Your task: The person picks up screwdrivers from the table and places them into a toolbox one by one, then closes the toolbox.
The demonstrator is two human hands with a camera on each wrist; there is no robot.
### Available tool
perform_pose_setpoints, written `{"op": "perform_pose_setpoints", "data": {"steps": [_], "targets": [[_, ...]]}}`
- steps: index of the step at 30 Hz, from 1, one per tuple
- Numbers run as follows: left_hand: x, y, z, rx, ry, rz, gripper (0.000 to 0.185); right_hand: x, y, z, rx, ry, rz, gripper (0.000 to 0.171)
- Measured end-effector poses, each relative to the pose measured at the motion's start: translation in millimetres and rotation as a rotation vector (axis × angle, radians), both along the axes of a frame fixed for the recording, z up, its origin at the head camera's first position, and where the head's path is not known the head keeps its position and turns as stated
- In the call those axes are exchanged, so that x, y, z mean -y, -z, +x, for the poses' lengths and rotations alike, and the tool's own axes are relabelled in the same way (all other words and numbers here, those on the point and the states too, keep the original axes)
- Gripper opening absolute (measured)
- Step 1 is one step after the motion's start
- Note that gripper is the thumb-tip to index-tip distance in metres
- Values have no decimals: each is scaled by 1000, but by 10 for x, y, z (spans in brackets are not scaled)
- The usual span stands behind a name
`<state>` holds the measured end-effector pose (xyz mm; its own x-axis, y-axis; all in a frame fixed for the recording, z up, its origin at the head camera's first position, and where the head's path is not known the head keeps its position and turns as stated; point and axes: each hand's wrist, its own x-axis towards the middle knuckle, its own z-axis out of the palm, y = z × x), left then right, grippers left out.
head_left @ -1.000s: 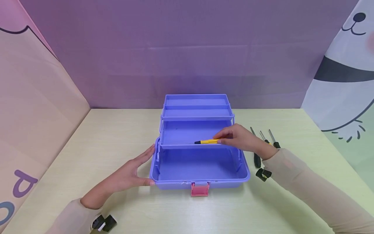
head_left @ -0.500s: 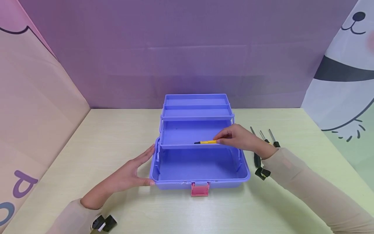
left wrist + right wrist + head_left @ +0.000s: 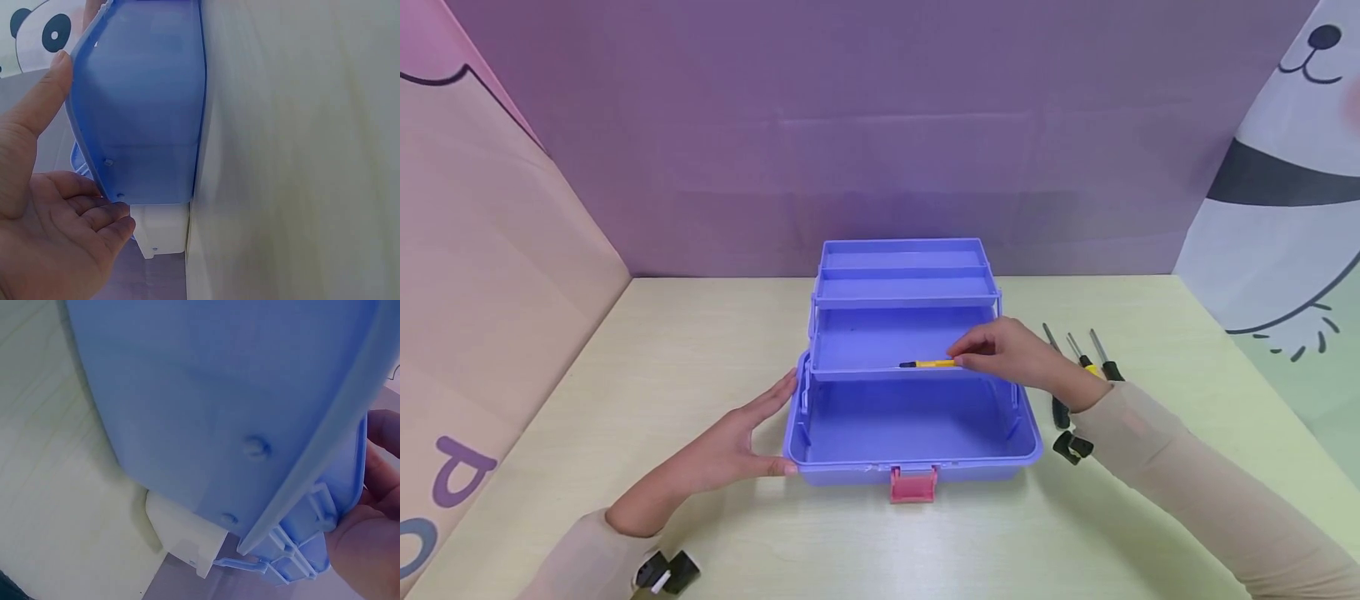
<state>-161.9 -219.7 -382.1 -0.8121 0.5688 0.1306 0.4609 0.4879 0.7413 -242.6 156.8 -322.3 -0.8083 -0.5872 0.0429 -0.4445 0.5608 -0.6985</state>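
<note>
Right hand [image 3: 1011, 354] pinches screwdriver [image 3: 928, 363] over tray edge [image 3: 887, 372].

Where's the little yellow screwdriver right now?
In the head view the yellow screwdriver lies along the front edge of the toolbox's middle tray, pinched by the right hand.

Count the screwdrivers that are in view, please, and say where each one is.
4, possibly more hidden behind the right hand. One yellow screwdriver is pinched by that hand over the toolbox middle tray. Three screwdrivers lie on the table right of the box, partly covered by the wrist.
</note>
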Motion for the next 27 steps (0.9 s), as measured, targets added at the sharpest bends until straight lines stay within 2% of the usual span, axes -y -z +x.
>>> {"op": "perform_pose_setpoints", "data": {"steps": [8, 13, 19, 27], "targets": [[14, -16, 6, -2, -12, -12, 100, -3, 5, -3, -3, 9, -37, 18], [16, -11, 13, 5, -12, -7, 100, -35, 36, -2, 33, 8, -105, 20], [10, -20, 10, 4, -9, -2, 100, -68, 31, -5, 105, 65, -190, 21], [10, -27, 14, 10, -8, 0, 100, -110, 56, 13, 112, 124, -237, 22]]}}
